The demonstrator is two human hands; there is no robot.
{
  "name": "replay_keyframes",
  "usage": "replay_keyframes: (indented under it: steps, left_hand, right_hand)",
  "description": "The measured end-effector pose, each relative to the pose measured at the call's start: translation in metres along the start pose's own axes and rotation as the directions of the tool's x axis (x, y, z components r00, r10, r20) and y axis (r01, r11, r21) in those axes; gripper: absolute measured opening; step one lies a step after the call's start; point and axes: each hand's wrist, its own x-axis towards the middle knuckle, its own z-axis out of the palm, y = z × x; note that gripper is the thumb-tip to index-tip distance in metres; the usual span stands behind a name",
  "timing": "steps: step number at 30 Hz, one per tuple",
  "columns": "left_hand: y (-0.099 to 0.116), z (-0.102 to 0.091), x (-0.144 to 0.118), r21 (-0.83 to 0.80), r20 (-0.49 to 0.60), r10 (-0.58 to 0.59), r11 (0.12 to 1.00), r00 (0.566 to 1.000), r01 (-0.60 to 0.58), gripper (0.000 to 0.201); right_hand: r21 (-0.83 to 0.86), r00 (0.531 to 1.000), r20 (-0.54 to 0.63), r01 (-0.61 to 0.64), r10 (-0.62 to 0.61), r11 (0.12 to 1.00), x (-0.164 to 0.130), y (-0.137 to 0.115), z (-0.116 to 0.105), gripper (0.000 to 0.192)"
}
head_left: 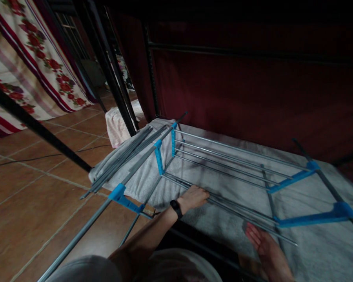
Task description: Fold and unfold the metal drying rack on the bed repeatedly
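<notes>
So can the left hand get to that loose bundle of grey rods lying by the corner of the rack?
Probably yes. The left hand rests on the rack's near rods, and the bundle of grey rods lies further left on the grey cloth, with only a blue bracket and a rail between.

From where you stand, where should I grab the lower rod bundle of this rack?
Grip the lower rod bundle mid-span, from above on the near side. It lies flat and bare between the left hand and the blue bracket, just beyond the right hand.

The left hand's fingertips are hidden under the rods.
</notes>
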Motion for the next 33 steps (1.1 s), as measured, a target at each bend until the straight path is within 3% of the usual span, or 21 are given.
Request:
replay_keyframes:
  steps: [4,8,11,14,18,21,24,29,33]
  left_hand:
    - [-0.004,0.022,-0.004,-0.042,0.042,-0.021,0.999,0.999,0.023,0.019]
    - [-0.007,0.026,-0.006,-0.083,0.057,-0.027,0.996,0.998,0.031,0.021]
    - [-0.006,0.023,-0.008,-0.107,0.056,-0.026,0.994,0.998,0.032,0.019]
    - [-0.006,0.018,-0.01,-0.129,0.039,-0.024,0.991,0.999,0.029,0.016]
    - [-0.009,0.012,-0.01,-0.173,0.036,-0.002,0.985,0.999,0.009,0.015]
    - [-0.01,0.012,-0.01,-0.197,0.024,0.0,0.98,1.0,0.004,0.015]
    - [-0.01,0.014,-0.011,-0.196,-0.005,0.001,0.981,1.0,-0.002,0.014]
    - [-0.011,0.014,-0.013,-0.193,-0.034,0.036,0.98,0.999,-0.042,0.024]
    - [-0.015,0.01,-0.017,-0.191,-0.087,-0.033,0.982,0.996,0.016,0.031]
  right_hand:
    - [-0.034,0.972,0.06,-0.226,0.227,0.974,-0.004,0.0,0.005,0.042]
    - [-0.076,0.966,0.057,-0.248,0.252,0.966,-0.01,-0.012,0.019,0.046]
    - [-0.082,0.982,0.082,-0.162,0.168,0.983,-0.014,-0.026,0.036,0.045]
    - [-0.095,0.997,0.075,0.008,-0.001,0.995,-0.01,-0.038,0.053,0.042]
    - [-0.296,0.985,0.008,0.165,-0.17,0.941,0.014,-0.039,0.072,0.035]
    - [-0.473,0.927,0.017,0.337,-0.374,0.814,0.032,-0.033,0.087,0.03]
    - [-0.601,0.857,0.139,0.472,-0.497,0.645,0.045,-0.03,0.106,0.032]
    - [-0.749,0.797,0.397,0.568,-0.455,0.341,0.058,-0.027,0.143,0.04]
    - [-0.756,0.762,0.559,0.63,-0.326,0.177,0.06,-0.025,0.166,0.039]
